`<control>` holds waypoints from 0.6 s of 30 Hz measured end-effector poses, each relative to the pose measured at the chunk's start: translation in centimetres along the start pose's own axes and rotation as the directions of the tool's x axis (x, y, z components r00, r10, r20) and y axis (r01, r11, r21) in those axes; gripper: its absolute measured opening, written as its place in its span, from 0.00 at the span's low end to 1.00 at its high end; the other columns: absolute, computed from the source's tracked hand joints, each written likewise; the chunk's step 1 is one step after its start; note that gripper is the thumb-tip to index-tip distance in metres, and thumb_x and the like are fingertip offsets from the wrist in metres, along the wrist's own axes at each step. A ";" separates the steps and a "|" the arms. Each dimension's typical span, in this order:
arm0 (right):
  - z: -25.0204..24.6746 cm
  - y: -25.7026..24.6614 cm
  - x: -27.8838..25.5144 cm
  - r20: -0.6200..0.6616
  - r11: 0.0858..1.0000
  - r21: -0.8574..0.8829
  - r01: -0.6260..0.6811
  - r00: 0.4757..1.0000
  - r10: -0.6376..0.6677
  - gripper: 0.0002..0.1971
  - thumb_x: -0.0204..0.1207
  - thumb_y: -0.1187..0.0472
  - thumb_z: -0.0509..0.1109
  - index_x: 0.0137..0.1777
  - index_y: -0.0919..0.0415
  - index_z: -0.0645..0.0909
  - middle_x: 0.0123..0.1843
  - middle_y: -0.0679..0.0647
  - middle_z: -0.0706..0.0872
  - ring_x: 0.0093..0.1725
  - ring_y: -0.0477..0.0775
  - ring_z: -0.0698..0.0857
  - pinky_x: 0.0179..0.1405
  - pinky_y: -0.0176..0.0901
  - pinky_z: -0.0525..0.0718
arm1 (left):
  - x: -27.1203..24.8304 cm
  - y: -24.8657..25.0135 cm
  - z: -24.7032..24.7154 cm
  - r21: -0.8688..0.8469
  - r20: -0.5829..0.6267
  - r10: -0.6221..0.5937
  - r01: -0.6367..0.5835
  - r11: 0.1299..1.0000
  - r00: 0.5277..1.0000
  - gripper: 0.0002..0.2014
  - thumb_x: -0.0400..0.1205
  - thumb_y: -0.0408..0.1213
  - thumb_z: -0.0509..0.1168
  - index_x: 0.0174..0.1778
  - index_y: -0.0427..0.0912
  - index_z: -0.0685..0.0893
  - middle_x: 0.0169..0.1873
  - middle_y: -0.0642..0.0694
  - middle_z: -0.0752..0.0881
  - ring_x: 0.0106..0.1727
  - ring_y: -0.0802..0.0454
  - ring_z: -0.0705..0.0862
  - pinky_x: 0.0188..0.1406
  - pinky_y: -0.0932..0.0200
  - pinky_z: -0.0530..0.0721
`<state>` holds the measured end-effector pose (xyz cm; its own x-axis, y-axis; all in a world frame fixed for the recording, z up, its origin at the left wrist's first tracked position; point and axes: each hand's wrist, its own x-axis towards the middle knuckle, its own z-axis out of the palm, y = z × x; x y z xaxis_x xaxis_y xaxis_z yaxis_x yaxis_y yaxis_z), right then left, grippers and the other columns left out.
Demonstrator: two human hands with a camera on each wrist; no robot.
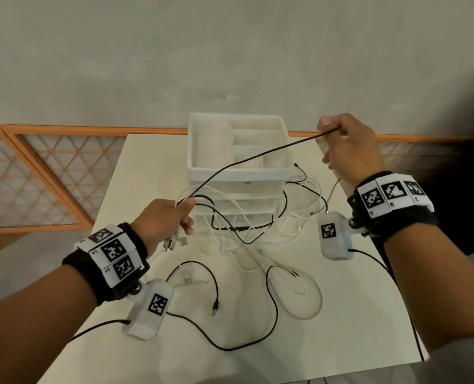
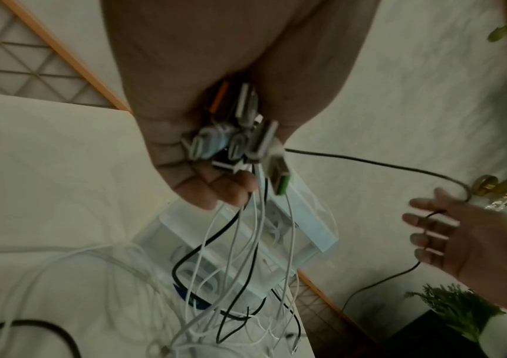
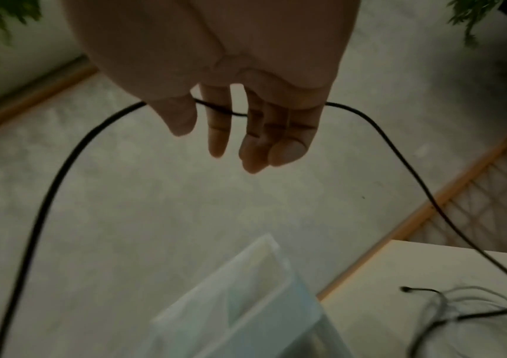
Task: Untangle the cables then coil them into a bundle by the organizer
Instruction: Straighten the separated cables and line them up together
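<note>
My left hand (image 1: 174, 217) grips a bunch of cable plugs (image 2: 240, 140) above the table, with white and black cords hanging from it. One black cable (image 1: 258, 157) runs taut from that hand up to my right hand (image 1: 346, 145), which is raised beside the white organizer (image 1: 238, 173). In the right wrist view the black cable (image 3: 47, 193) is threaded across the fingers (image 3: 218, 135), under the thumb. A tangle of cables (image 1: 258, 228) lies in front of the organizer.
More loose cable lies nearer me: a black one ending in a USB plug (image 1: 215, 311) and a white loop (image 1: 307, 300). The small table (image 1: 341, 328) drops off on both sides. An orange lattice railing (image 1: 36, 176) and a grey wall stand behind.
</note>
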<state>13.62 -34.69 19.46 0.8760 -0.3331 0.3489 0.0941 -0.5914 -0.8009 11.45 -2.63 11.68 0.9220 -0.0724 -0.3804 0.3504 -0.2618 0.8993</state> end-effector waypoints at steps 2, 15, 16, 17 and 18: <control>0.0 2.2 1.1 0.133 0.992 -0.110 -0.062 0.988 0.077 0.07 0.79 0.54 0.68 0.40 0.43 0.82 0.50 0.46 0.88 0.49 0.58 0.88 0.50 0.52 0.85 | -0.4 0.1 0.0 -0.031 0.036 0.017 -0.016 0.999 0.999 0.19 0.86 0.42 0.65 0.32 0.33 0.79 0.27 0.39 0.84 0.24 0.48 0.82 0.25 0.57 0.81; -0.8 4.1 3.1 0.070 0.976 -0.095 0.194 0.980 -0.188 0.29 0.75 0.68 0.74 0.72 0.45 0.73 0.60 0.32 0.81 0.44 0.45 0.85 0.51 0.30 0.84 | -1.1 0.1 0.8 0.002 0.073 0.048 -0.048 0.999 0.996 0.25 0.86 0.58 0.57 0.40 0.37 0.79 0.20 0.50 0.69 0.22 0.50 0.71 0.24 0.57 0.76; -0.7 4.4 2.5 0.091 0.976 -0.091 0.196 0.978 -0.187 0.27 0.74 0.69 0.74 0.69 0.46 0.75 0.63 0.33 0.82 0.48 0.46 0.87 0.54 0.34 0.85 | -1.1 0.1 0.7 -0.022 0.069 0.049 -0.047 0.999 0.996 0.25 0.87 0.56 0.55 0.40 0.37 0.79 0.20 0.49 0.69 0.22 0.50 0.71 0.25 0.56 0.76; -0.6 5.2 1.9 0.132 0.979 -0.110 0.170 0.979 -0.155 0.24 0.74 0.70 0.73 0.64 0.46 0.77 0.67 0.39 0.83 0.51 0.49 0.89 0.53 0.36 0.85 | -1.1 0.1 0.6 -0.040 0.063 0.053 -0.050 0.998 0.997 0.24 0.88 0.54 0.54 0.40 0.37 0.79 0.21 0.49 0.68 0.22 0.50 0.71 0.26 0.56 0.75; -0.4 5.8 0.9 0.202 0.979 -0.172 0.106 0.977 -0.070 0.22 0.73 0.71 0.73 0.60 0.46 0.77 0.68 0.47 0.84 0.52 0.52 0.89 0.49 0.34 0.83 | -1.1 0.0 0.5 -0.040 0.056 0.063 -0.060 0.997 0.996 0.23 0.89 0.52 0.54 0.39 0.37 0.79 0.21 0.49 0.68 0.22 0.50 0.71 0.26 0.57 0.74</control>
<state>14.81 -38.71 15.32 0.9448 -0.1350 0.2986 0.1038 -0.7410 -0.6634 10.39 -3.02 12.01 0.9315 -0.1420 -0.3348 0.3004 -0.2186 0.9284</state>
